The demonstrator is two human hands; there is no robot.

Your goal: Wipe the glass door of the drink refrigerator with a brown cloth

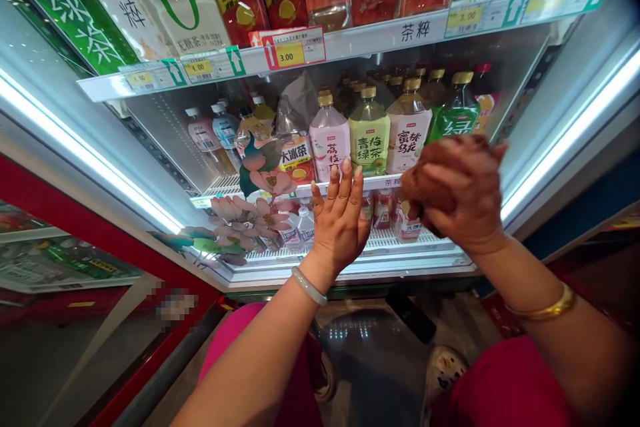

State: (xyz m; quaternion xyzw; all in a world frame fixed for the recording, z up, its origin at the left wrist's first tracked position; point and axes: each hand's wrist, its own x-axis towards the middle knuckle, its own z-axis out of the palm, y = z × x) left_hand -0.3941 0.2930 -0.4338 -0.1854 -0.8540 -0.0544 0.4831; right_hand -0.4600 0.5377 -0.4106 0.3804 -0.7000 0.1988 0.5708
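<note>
My left hand (340, 213) is open, fingers stretched out and palm forward. It appears in front of the middle shelf's front edge, near a pink-labelled bottle (330, 137) and a green-labelled bottle (370, 137); whether it touches a surface I cannot tell. Closed around a crumpled reddish-brown cloth (430, 177), my right hand (463, 193) is raised farther right, overlapping the view of a peach-labelled bottle (409, 130) and a green tea bottle (455, 107). The cloth is blurred and partly hidden by the fingers. A flower decal (257, 193) shows left of my left hand, overlapping the shelves.
Cartons and bottles stand on the upper shelf (350, 40), which carries price tags. Smaller bottles (300, 227) stand on the bottom rack. A red frame (125, 240) slants along the left. Below are my knees and a dark oblong object (410, 317).
</note>
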